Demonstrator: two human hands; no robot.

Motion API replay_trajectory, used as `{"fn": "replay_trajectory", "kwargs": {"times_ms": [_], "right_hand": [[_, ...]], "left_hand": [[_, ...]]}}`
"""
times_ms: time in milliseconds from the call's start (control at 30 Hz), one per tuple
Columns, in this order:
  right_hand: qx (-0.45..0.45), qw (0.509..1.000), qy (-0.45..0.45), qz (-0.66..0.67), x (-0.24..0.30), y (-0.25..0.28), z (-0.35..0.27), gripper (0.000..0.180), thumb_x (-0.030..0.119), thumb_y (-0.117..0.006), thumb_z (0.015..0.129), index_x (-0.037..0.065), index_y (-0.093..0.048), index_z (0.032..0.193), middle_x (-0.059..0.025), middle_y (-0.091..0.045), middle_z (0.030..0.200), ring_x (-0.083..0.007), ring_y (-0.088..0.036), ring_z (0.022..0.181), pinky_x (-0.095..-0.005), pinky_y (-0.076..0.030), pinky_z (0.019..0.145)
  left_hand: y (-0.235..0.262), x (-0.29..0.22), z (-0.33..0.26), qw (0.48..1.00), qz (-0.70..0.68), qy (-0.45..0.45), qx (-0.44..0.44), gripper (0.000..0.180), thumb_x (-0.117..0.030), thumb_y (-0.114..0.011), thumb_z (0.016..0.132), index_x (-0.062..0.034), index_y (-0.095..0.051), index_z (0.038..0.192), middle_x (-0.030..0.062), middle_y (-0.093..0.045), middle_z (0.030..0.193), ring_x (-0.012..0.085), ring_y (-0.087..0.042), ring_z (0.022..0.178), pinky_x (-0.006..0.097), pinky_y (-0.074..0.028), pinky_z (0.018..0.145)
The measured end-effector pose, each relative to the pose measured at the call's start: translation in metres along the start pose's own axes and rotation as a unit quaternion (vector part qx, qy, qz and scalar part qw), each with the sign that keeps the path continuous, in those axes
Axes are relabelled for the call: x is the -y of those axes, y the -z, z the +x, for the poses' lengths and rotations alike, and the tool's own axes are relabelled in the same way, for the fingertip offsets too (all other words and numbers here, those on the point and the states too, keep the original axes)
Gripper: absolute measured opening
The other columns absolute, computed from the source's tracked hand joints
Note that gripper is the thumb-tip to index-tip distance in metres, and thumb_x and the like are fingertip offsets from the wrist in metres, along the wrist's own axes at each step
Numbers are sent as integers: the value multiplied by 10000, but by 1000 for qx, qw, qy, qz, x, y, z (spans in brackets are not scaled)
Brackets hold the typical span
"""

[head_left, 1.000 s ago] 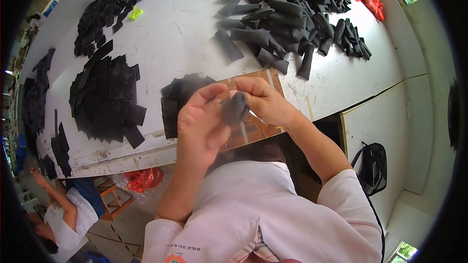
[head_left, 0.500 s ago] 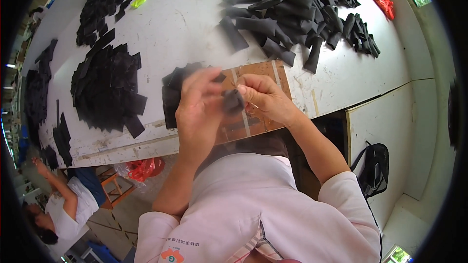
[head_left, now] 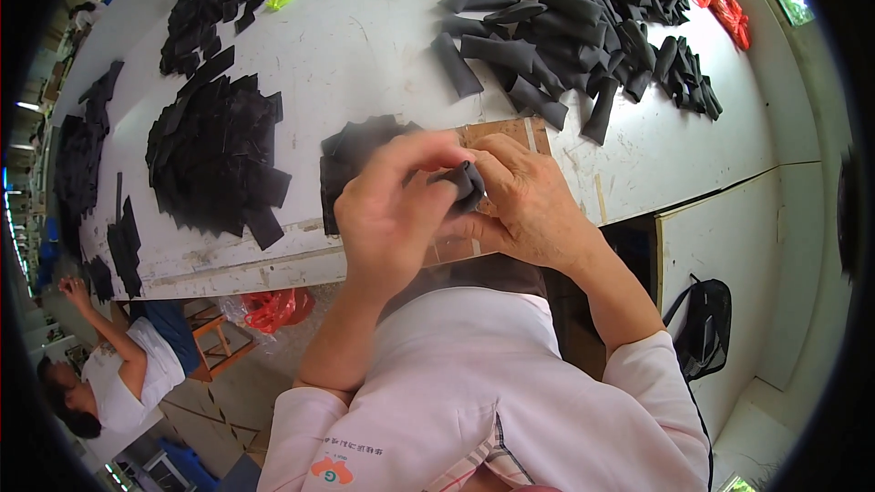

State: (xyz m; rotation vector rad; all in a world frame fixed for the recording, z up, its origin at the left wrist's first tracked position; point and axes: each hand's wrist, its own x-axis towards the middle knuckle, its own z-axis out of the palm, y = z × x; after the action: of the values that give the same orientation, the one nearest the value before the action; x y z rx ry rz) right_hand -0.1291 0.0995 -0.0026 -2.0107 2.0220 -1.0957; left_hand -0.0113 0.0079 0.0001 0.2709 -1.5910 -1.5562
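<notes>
Right hand (head_left: 533, 200): grasping black cloth (head_left: 468, 188)
Left hand (head_left: 394, 203): now curling closer around it, blurring; cannot tell its grip
Work: apparently continuing two-handed

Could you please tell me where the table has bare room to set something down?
The white table is bare between the large black pile at left and the black tubes, and right of the brown board, nearer than the tubes. It is crowded at the board, by the left hand, right hand and smaller black pile.
</notes>
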Motion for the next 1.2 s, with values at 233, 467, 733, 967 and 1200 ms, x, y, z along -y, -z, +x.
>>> {"fn": "replay_trajectory", "kwargs": {"times_ms": [233,467,733,967,1200], "right_hand": [[-29,998,-37,-44,7,-7,-3,410,300,-686,653,19,-509,894,-87,-506,781,-237,-531,700,-324,-444,573],[-31,992,9,-119,10,0,2,328,77,-642,572,30,-539,880,-80,-522,743,-262,-526,687,-338,-430,549],[57,998,-20,-4,-20,-13,-12,298,239,-701,605,65,-529,775,-50,-549,728,-253,-539,680,-343,-426,548],[-20,999,-5,26,-3,-2,-8,247,228,-691,641,63,-560,769,-44,-542,701,-245,-544,675,-357,-425,540],[-15,992,-41,116,-18,-11,-16,262,208,-713,591,85,-566,770,-55,-580,691,-260,-552,635,-348,-434,543]], "left_hand": [[0,3,-6,998,-59,0,-37,71,-12,-537,809,24,-539,870,138,-585,869,184,-537,850,304,-420,784],[4,-11,-19,977,-125,44,-166,116,-59,-514,844,0,-525,943,136,-568,945,163,-528,888,307,-399,829],[9,13,6,974,-155,151,70,186,32,-599,747,9,-549,925,119,-585,902,146,-556,844,264,-442,773],[-4,3,8,993,19,57,101,117,41,-655,703,4,-576,780,39,-593,750,55,-511,684,202,-428,617],[-10,3,7,976,142,150,67,92,29,-654,695,1,-571,722,28,-576,645,57,-498,608,210,-412,531]]}}
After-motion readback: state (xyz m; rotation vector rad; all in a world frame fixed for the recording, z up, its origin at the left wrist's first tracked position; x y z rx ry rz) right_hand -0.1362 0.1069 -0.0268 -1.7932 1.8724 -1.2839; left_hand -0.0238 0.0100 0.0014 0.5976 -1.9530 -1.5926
